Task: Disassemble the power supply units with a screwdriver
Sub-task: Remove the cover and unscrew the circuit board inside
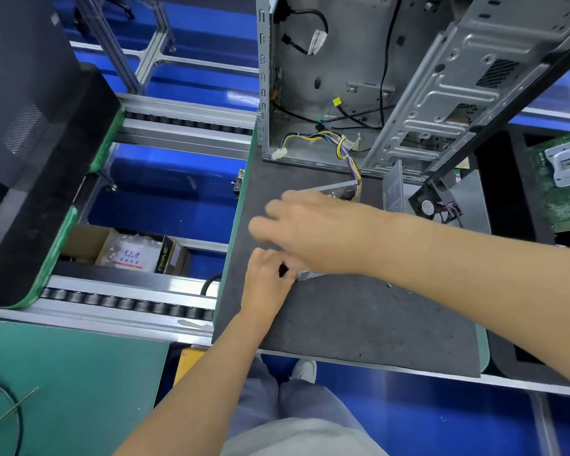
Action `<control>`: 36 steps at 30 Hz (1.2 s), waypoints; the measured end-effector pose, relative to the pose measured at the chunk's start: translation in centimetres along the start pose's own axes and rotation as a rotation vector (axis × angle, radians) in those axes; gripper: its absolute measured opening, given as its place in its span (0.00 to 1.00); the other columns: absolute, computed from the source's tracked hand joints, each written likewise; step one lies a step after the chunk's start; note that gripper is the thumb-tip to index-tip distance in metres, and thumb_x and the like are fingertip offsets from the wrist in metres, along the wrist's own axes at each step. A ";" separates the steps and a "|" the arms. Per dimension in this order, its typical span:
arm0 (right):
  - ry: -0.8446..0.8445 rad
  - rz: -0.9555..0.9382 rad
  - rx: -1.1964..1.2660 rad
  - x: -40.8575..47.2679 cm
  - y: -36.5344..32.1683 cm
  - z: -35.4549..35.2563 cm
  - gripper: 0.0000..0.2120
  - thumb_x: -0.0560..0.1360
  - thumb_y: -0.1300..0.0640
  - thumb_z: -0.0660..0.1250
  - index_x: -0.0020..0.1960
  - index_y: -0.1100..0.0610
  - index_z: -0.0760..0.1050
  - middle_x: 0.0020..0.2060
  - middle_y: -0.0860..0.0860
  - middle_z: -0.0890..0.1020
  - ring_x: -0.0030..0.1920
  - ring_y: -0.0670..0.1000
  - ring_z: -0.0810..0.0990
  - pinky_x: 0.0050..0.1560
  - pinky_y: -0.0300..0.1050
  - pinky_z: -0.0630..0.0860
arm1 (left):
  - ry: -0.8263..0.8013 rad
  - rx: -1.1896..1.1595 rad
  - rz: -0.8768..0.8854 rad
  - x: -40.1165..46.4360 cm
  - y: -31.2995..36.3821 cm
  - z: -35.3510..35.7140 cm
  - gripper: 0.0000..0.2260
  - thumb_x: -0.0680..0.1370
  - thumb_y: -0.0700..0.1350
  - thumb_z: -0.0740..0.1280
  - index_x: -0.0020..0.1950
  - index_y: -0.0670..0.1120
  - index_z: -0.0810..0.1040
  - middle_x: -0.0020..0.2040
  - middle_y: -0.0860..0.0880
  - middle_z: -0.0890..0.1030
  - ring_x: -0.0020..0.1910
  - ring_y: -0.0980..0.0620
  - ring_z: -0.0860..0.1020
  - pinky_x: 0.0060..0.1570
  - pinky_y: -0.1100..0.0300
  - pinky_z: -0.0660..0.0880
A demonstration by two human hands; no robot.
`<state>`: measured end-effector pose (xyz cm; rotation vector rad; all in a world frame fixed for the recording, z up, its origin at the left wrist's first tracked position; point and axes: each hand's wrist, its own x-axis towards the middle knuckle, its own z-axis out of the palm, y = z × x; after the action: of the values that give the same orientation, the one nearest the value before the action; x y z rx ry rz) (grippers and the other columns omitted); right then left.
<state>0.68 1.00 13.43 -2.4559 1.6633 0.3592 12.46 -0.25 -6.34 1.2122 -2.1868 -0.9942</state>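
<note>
PSU [338, 191], metal box w/ wire bundle, lay on desk [359, 317] mostly hidden under right hand [313, 232], whose fingers were spread flat, prob. to steady it, while left hand [267, 278] just below pinched a small dark item, poss. screwdriver handle, at its near corner.

work mat [359, 320]: dark grey, finely speckled
computer case [458, 80]: bare silver-grey metal with stamped ribs and perforated vent patches
wire bundle [346, 153]: yellow, purple and black strands ending in a white connector
power supply unit [338, 189]: silver metal, perforated mesh face
circuit board [563, 192]: green with a silver socket
fan [430, 207]: black with a white round label
floor [165, 189]: glossy blue
bench surface [73, 376]: teal green
cardboard box [168, 255]: brown and black, "PRIME" in yellow-green letters
</note>
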 end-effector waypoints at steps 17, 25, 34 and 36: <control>-0.007 0.198 -0.091 0.1 1.3 -0.1 0.13 0.79 0.50 0.62 0.58 0.55 0.64 0.41 0.53 0.65 0.43 0.59 0.74 0.28 0.45 0.56 | 0.010 0.046 0.026 0.0 -0.6 0.5 0.07 0.74 0.42 0.76 0.49 0.40 0.85 0.42 0.46 0.83 0.48 0.47 0.74 0.48 0.52 0.76; -0.071 0.147 -0.164 -1.1 2.2 0.6 0.19 0.78 0.52 0.67 0.63 0.54 0.64 0.55 0.53 0.69 0.47 0.56 0.71 0.46 0.50 0.75 | 0.038 0.054 0.044 -0.2 -0.4 0.6 0.07 0.72 0.40 0.77 0.48 0.40 0.85 0.41 0.46 0.83 0.47 0.46 0.75 0.46 0.50 0.77; 0.020 0.163 -0.101 -2.1 2.7 1.5 0.14 0.82 0.47 0.58 0.59 0.55 0.71 0.53 0.53 0.74 0.51 0.55 0.76 0.45 0.44 0.65 | 0.044 0.094 0.103 -0.3 -0.4 0.4 0.07 0.72 0.40 0.78 0.47 0.40 0.85 0.40 0.46 0.83 0.45 0.46 0.77 0.44 0.50 0.78; 0.022 0.172 -0.058 -2.3 2.8 1.3 0.14 0.81 0.47 0.58 0.59 0.56 0.72 0.52 0.53 0.74 0.52 0.56 0.76 0.52 0.47 0.72 | 0.046 0.087 0.114 -0.3 -0.5 0.3 0.06 0.72 0.40 0.77 0.47 0.40 0.85 0.40 0.46 0.82 0.45 0.46 0.76 0.44 0.49 0.78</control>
<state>-2.84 2.33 12.87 -2.3704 1.9057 0.4081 12.67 -0.07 -6.98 1.1226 -2.2569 -0.8249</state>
